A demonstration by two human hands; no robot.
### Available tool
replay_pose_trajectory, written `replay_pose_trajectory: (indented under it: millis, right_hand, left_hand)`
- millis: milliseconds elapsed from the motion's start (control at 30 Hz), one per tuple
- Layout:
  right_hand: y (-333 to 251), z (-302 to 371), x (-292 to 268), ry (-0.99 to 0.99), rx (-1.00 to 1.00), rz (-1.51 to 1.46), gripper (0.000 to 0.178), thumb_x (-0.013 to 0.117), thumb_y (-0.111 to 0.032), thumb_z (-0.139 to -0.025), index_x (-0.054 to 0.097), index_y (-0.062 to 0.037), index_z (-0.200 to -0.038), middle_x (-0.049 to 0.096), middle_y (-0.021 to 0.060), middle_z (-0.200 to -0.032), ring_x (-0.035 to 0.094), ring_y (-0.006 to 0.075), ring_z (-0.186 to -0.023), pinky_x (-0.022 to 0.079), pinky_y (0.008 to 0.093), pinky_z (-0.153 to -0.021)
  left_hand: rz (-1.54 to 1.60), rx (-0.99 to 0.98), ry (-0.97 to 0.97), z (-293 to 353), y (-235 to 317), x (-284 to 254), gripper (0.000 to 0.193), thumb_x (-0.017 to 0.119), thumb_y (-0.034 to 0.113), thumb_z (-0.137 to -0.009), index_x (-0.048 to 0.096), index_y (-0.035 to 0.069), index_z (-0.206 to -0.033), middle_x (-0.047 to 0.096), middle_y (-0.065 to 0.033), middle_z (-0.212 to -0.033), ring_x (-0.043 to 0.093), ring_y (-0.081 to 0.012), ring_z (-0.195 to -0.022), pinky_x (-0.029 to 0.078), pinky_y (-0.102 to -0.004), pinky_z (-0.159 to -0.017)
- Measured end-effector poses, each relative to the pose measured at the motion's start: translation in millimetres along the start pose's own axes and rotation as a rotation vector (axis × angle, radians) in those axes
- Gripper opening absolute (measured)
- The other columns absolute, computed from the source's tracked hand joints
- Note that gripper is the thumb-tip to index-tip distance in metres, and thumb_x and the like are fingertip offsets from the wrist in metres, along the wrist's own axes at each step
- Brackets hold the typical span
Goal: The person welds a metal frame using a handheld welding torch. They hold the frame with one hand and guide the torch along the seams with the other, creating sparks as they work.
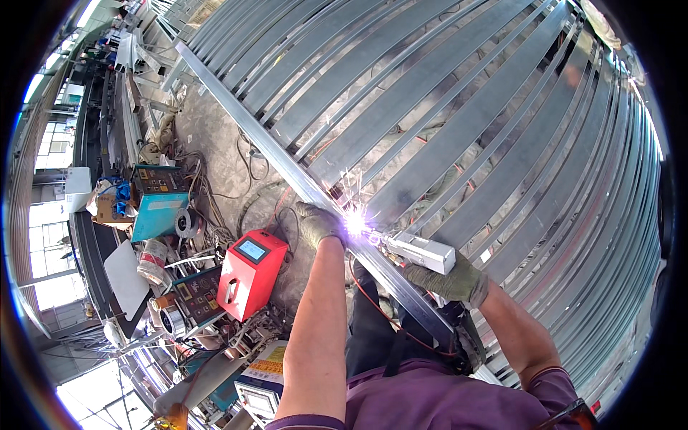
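Observation:
My right hand [451,282], in a grey-green work glove, is closed round a handheld welding gun [423,252] with a silver, box-shaped body. The gun's nozzle points left to a bright white-violet arc [354,221], and sparks spray up from it. The glare hides the exact weld spot. That spot lies on a long square metal rail [276,159] running from upper left to lower right, where flat metal slats [430,93] meet it. My left hand [317,225], gloved too, grips the rail just left of the arc; its fingertips are partly hidden.
A red machine [251,274] with a small screen stands on the floor at the left. Beyond it are a teal welding unit [159,204], a wire spool [188,223] and tangled cables [215,208]. An orange hose [380,307] passes by my legs under the rail.

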State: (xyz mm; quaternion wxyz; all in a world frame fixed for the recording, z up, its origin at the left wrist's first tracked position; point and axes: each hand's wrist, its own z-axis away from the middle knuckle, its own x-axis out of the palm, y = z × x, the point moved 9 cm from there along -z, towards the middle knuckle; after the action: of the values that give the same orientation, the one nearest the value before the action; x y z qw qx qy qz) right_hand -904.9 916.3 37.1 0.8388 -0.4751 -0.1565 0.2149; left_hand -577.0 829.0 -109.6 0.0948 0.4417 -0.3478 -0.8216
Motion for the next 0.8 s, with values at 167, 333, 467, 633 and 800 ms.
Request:
replay_pose_trajectory:
  millis: [167, 333, 467, 633, 800]
  right_hand:
    - [5.2, 0.3, 1.6, -0.008, 0.027, -0.049, 0.051, 0.079, -0.036, -0.097, 0.066, -0.0099, -0.138, 0.073, 0.0096, -0.130, 0.070, 0.0184, -0.120, 0.057, 0.0316, -0.102]
    - [1.3, 0.6, 2.6, -0.011, 0.016, 0.012, 0.049, 0.078, -0.034, -0.097, 0.065, -0.0087, -0.138, 0.073, 0.0091, -0.129, 0.070, 0.0177, -0.120, 0.057, 0.0312, -0.101]
    - [5.4, 4.1, 0.2, -0.011, 0.045, -0.126, 0.050, 0.079, -0.033, -0.097, 0.065, -0.0074, -0.138, 0.074, 0.0084, -0.128, 0.070, 0.0171, -0.119, 0.057, 0.0304, -0.101]
    - [3.7, 1.8, 4.8, -0.020, 0.029, -0.068, 0.050, 0.079, -0.033, -0.097, 0.065, -0.0075, -0.138, 0.073, 0.0081, -0.128, 0.070, 0.0164, -0.118, 0.057, 0.0297, -0.101]
    - [4.3, 5.2, 1.9, -0.015, 0.024, -0.127, 0.049, 0.079, -0.033, -0.097, 0.066, -0.0080, -0.137, 0.074, 0.0081, -0.127, 0.070, 0.0160, -0.117, 0.057, 0.0298, -0.099]
  left_hand:
    - [-0.191, 0.143, -0.156, -15.5, -11.0, 21.0, 0.057, 0.039, 0.036, -0.111, 0.035, 0.009, -0.161, 0.059, -0.0224, -0.149, 0.066, -0.0358, -0.128, 0.057, -0.0444, -0.101]
    - [-0.148, 0.067, -0.153, -23.0, -15.7, 12.4, 0.059, 0.040, 0.037, -0.110, 0.034, 0.011, -0.162, 0.061, -0.0224, -0.146, 0.067, -0.0368, -0.125, 0.056, -0.0454, -0.101]
    - [-0.419, 0.070, -0.150, 17.4, 25.0, 3.1, 0.058, 0.037, 0.038, -0.111, 0.036, 0.010, -0.161, 0.064, -0.0240, -0.142, 0.070, -0.0392, -0.120, 0.057, -0.0465, -0.098]
    - [0.076, 0.012, -0.027, 5.4, 14.4, -7.9, 0.064, 0.035, 0.053, -0.110, 0.064, 0.000, -0.130, 0.072, -0.0270, -0.126, 0.070, -0.0413, -0.118, 0.056, -0.0475, -0.096]
    - [-0.262, 0.095, 0.019, 18.0, 30.0, -12.4, 0.072, 0.034, 0.057, -0.110, 0.070, -0.004, -0.124, 0.072, -0.0292, -0.123, 0.072, -0.0416, -0.114, 0.057, -0.0477, -0.095]
